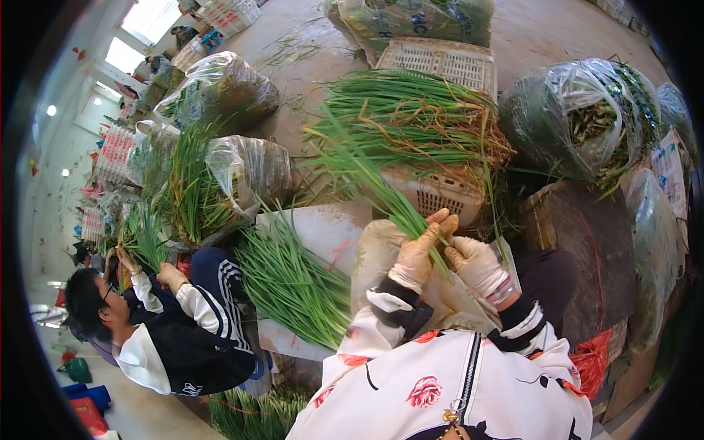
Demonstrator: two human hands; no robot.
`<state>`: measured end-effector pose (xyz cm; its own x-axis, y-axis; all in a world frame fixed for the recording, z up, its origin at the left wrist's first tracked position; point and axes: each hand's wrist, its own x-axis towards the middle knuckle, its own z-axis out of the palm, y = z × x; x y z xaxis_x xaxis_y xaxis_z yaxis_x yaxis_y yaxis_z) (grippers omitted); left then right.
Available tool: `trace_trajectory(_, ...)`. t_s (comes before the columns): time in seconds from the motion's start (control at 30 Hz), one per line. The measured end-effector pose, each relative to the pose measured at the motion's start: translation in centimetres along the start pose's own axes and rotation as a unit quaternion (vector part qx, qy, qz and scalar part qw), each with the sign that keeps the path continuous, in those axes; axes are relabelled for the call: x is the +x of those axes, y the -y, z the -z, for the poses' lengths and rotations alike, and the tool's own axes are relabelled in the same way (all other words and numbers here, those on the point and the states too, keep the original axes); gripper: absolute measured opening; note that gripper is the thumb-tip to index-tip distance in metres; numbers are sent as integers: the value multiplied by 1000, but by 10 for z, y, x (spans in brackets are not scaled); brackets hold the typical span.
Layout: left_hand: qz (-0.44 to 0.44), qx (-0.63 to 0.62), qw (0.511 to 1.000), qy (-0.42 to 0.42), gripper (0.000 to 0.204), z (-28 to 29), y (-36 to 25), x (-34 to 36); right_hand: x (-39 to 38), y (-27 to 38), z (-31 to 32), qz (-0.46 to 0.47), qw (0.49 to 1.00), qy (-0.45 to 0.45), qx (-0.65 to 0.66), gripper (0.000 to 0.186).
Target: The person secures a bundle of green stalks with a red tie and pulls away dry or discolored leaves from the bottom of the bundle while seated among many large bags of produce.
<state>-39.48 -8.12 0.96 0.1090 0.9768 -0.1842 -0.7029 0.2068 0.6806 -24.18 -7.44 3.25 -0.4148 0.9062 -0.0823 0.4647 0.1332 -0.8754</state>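
My left hand (415, 253) in a pale, stained glove grips a small bunch of long green stalks (396, 198), which slant away from me toward the upper left. Close beside it, my right hand (474, 265), also gloved, has its fingers closed on the lower part of that bunch. Beyond both hands, a large heap of green stalks with dry brown ends (411, 117) rests on pale plastic crates (436, 59). Under my hands a pale stained cloth (368, 264) covers my lap. Left of it, smooth green stalks (286, 282) lie on a light board (282, 334).
A co-worker (172, 345) sits at my left, holding greens. Bagged vegetables stand at the upper left (220, 84), top (407, 22) and right (572, 117). A dark board (587, 257) and red twine (590, 363) are at my right, stacked crates (117, 158) along the left wall.
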Motion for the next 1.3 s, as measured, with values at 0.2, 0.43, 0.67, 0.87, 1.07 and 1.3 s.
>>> trace_trajectory(0.2,-22,-1,1000,11,61,-2,2,-5,5,-9,-21,-135,943,-10,304,14)
trace_trajectory(0.43,-35,-58,995,-76,72,-2,7,-4,-9,36,18,-12,999,-34,10,13)
trace_trajectory(0.67,17,9,997,-70,35,-3,3,-1,-7,13,0,-169,877,-6,450,19)
trace_trajectory(0.87,-37,-1,994,-98,37,-9,3,5,-5,0,-14,-98,885,-87,447,21)
trace_trajectory(1.07,-39,19,991,-125,28,-4,4,4,-3,-7,-13,-45,943,-171,282,19)
trace_trajectory(1.3,6,87,982,-168,18,-8,1,4,3,-9,-17,3,973,-171,157,21)
